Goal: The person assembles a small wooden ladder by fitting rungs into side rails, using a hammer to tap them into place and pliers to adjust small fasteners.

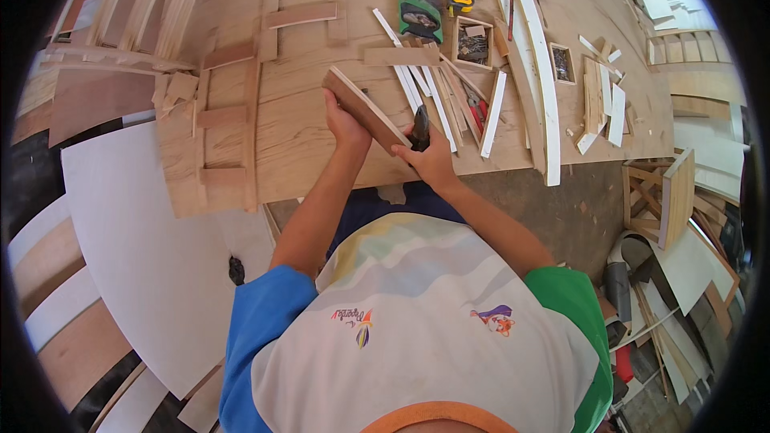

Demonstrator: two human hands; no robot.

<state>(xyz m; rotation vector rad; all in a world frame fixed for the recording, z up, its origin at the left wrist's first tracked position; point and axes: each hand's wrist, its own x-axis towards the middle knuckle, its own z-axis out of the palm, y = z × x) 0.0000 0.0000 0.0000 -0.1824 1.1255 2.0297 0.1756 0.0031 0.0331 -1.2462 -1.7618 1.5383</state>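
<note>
A short flat strip of wood [365, 108] slants over the near edge of the workbench, brown on its face and pale along one edge. My left hand [347, 124] is closed around its left side, near the upper end. At its lower right end is my right hand [433, 159], closed on a black tool [420, 124] whose kind I cannot make out. The tool stands up from the fist, close beside the strip. Just beyond, another flat wooden strip [401, 56] lies across several thin white-edged strips [415, 84].
On the plywood bench [313, 152] lie a green-handled saw [419, 16], a yellow tape measure [459, 0], red-handled pliers [477, 110] and a wooden box of nails [473, 42]. A ladder-like wooden frame [250, 128] lies left; a long curved white-edged board [537, 72] lies right.
</note>
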